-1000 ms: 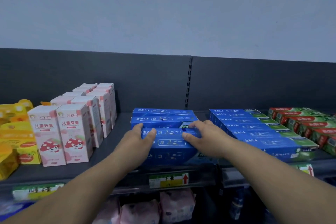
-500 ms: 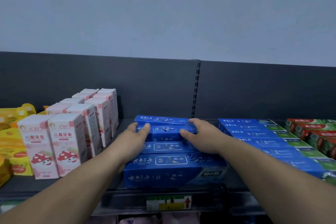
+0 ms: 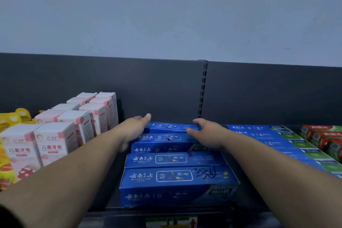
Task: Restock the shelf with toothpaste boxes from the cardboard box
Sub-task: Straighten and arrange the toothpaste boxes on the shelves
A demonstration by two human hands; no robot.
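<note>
Several blue toothpaste boxes lie in a row from front to back on the dark shelf (image 3: 248, 200); the front box (image 3: 175, 185) has black scribble on top. My left hand (image 3: 134, 130) presses the left end of the rear blue box (image 3: 169, 126). At that box's right end, my right hand (image 3: 208, 133) has its thumb on the front edge and its fingers over the top. The box is clamped between both hands, close to the back panel. The cardboard box is out of view.
Upright pink children's toothpaste boxes (image 3: 51, 146) stand to the left, with yellow packs (image 3: 8, 122) beyond them. To the right lie blue-and-green boxes (image 3: 288, 144) and red-and-green boxes (image 3: 323, 135). A dark back panel (image 3: 166, 89) closes the shelf. A price label (image 3: 172, 223) sits on the front edge.
Both hands have moved from the front boxes to the rear of the row. The blue boxes now lie as a neat row further back on the shelf, and the camera has come closer.
</note>
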